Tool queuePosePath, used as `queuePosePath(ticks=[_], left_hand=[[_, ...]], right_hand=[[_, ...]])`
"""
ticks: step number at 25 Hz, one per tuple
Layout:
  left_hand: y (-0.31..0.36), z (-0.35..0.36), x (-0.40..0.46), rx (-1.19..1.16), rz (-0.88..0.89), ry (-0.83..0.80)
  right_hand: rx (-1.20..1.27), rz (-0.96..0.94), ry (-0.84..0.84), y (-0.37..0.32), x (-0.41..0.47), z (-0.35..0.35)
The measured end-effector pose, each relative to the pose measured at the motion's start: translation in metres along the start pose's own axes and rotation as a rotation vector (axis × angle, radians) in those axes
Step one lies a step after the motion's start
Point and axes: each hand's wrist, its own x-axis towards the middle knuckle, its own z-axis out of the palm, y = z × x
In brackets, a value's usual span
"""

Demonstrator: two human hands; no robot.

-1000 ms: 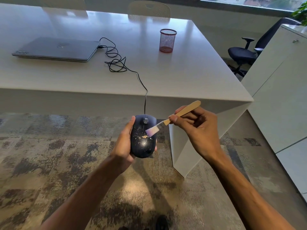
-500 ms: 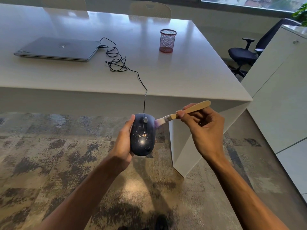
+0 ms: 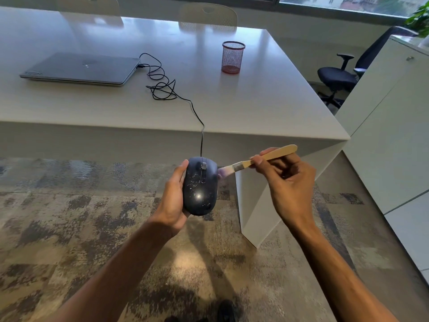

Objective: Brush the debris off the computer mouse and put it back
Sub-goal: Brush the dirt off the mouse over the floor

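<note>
A dark wired computer mouse (image 3: 200, 187), speckled with pale debris on its top, is held in my left hand (image 3: 173, 198) in front of the desk edge, above the carpet. Its black cable (image 3: 162, 87) runs up over the white desk (image 3: 255, 108) to a closed grey laptop (image 3: 81, 68). My right hand (image 3: 285, 180) grips a small brush (image 3: 257, 159) with a wooden handle. The bristles touch the mouse's upper right edge.
A red mesh pen cup (image 3: 232, 57) stands on the desk at the back right. A black office chair (image 3: 341, 75) and a white cabinet (image 3: 390, 126) are to the right. Patterned carpet (image 3: 69, 228) lies below my arms.
The brush swept from the middle of the mouse's top out to its upper right edge. My right hand moved right and slightly up. The mouse stayed in my left hand.
</note>
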Motion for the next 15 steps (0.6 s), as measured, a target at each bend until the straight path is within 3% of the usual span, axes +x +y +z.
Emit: queuePosePath(ticks=[5, 12, 15], left_hand=[[-0.003, 0.003, -0.002, 0.026, -0.032, 0.015], [-0.003, 0.005, -0.004, 0.058, -0.047, -0.011], [-0.004, 0.004, -0.003, 0.069, -0.031, -0.004]], right_hand=[[0.048, -0.109, -0.291, -0.003, -0.024, 0.012], [-0.031, -0.048, -0.003, 0.004, -0.003, 0.002], [0.1, -0.051, -0.122, 0.002, -0.014, 0.0]])
